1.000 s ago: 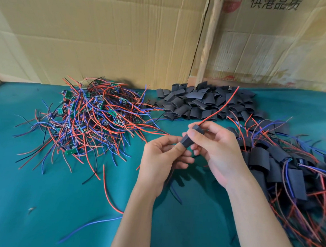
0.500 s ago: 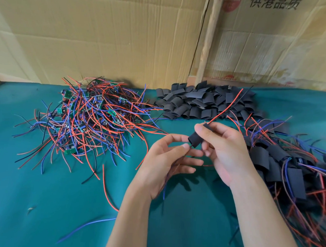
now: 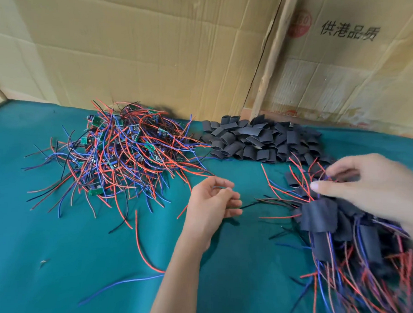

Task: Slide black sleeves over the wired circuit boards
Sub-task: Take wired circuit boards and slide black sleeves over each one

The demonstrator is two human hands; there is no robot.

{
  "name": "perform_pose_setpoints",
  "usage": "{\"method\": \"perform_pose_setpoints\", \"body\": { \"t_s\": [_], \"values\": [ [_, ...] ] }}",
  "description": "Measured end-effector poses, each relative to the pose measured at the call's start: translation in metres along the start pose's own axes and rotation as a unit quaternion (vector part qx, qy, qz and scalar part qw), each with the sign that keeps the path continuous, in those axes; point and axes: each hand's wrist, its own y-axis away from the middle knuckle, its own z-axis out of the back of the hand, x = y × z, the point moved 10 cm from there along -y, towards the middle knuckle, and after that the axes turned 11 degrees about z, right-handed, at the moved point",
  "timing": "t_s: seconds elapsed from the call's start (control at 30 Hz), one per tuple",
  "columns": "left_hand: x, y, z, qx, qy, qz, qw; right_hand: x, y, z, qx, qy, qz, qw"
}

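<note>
A: Status? Sleeved board gone from hands, now on finished pile of black-sleeved wired boards point(image 3: 321, 218) at 4 o'clock.
B: Right hand point(image 3: 374, 187) spread above it; left hand point(image 3: 213, 204) loosely curled, empty. Next unit due.

A tangled heap of small green circuit boards with red, blue and black wire leads point(image 3: 120, 152) lies at 10 o'clock on the green cloth; the leads splay outward in all directions. A pile of short, flattened black tubular sleeves point(image 3: 260, 142), all empty, lies at 12 o'clock, just beside the unsleeved heap. A heap of finished boards enclosed in black sleeves point(image 3: 339, 228) lies at 4 o'clock, with red and blue leads projecting from the sleeve ends. One sleeved board point(image 3: 316, 215) rests on the near-left edge of this heap, its sleeve lying roughly upright in view.
</note>
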Motion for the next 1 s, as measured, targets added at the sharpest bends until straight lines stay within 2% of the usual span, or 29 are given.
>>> {"method": "perform_pose_setpoints", "body": {
  "t_s": [0.07, 0.1, 0.17, 0.23, 0.3, 0.43, 0.6, 0.73, 0.83, 0.93, 1.0],
  "values": [
    [0.000, -0.001, 0.003, -0.020, -0.017, -0.007, 1.000, 0.032, -0.010, 0.008, -0.093, -0.013, 0.058, 0.994],
    [0.000, -0.001, 0.005, -0.035, -0.029, -0.013, 0.999, 0.056, -0.017, -0.002, -0.099, -0.033, 0.101, 0.989],
    [-0.004, -0.001, 0.018, -0.096, -0.064, -0.034, 0.993, 0.110, -0.033, -0.046, -0.040, -0.039, 0.184, 0.981],
    [-0.012, 0.003, 0.037, -0.177, -0.102, -0.066, 0.977, 0.150, -0.053, -0.104, 0.043, -0.035, 0.218, 0.974],
    [-0.019, 0.009, 0.050, -0.229, -0.111, -0.091, 0.963, 0.167, -0.070, -0.149, 0.088, -0.031, 0.204, 0.975],
    [-0.022, 0.010, 0.058, -0.248, -0.097, -0.098, 0.959, 0.165, -0.088, -0.179, 0.061, -0.078, 0.157, 0.983],
    [-0.021, 0.008, 0.057, -0.245, -0.099, -0.092, 0.960, 0.147, -0.086, -0.172, 0.058, -0.129, 0.122, 0.982],
    [-0.017, 0.006, 0.061, -0.247, -0.043, -0.086, 0.964, 0.127, -0.065, -0.136, -0.008, -0.203, 0.098, 0.974],
    [-0.012, 0.001, 0.061, -0.224, 0.023, -0.073, 0.972, 0.110, -0.043, -0.118, -0.035, -0.312, 0.062, 0.948],
    [-0.006, -0.004, 0.058, -0.194, 0.061, -0.048, 0.978, 0.104, -0.021, -0.123, 0.000, -0.440, 0.028, 0.897],
    [-0.006, -0.004, 0.058, -0.190, 0.075, -0.045, 0.978, 0.102, -0.006, -0.127, 0.020, -0.473, 0.021, 0.881]
  ]
}}
